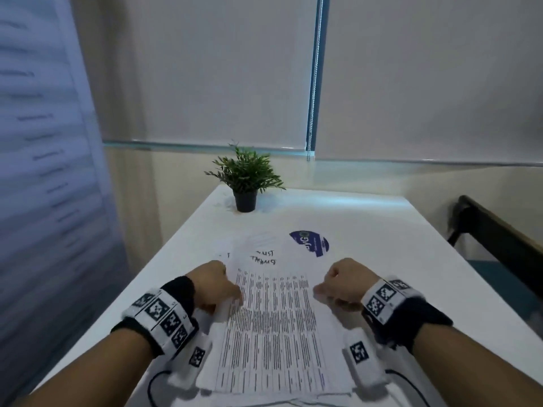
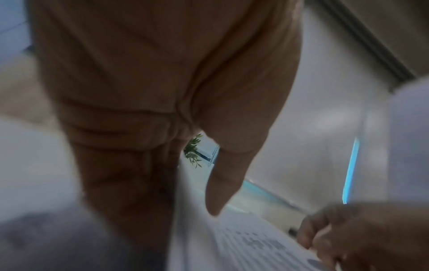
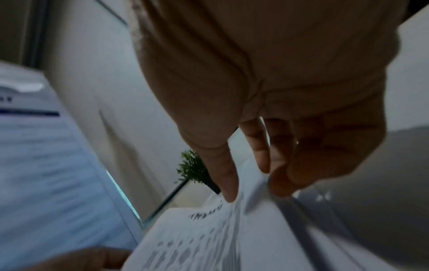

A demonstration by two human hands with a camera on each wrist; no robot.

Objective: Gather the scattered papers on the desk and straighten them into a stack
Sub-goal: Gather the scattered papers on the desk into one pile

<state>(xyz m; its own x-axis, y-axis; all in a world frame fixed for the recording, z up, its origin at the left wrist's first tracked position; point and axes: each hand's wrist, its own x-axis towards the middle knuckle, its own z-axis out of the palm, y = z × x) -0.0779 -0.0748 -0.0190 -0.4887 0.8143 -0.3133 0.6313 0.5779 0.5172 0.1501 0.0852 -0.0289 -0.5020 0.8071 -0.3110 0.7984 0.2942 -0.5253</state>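
Note:
A pile of white papers (image 1: 273,324) lies on the white desk (image 1: 396,259) in front of me, with a printed table sheet on top. A sheet with handwriting (image 1: 264,257) and one with a blue round logo (image 1: 310,242) stick out at its far end. My left hand (image 1: 216,289) grips the pile's left edge, thumb on top (image 2: 223,183), fingers under the paper (image 2: 232,238). My right hand (image 1: 340,284) pinches the right edge, thumb above the sheets (image 3: 228,176), fingers beneath. The papers (image 3: 209,238) lift slightly between both hands.
A small potted plant (image 1: 245,183) stands at the desk's far left end. Closed roller blinds (image 1: 411,83) cover the windows behind. A dark chair back (image 1: 499,230) stands off the desk's right side. A whiteboard (image 1: 44,142) lines the left wall.

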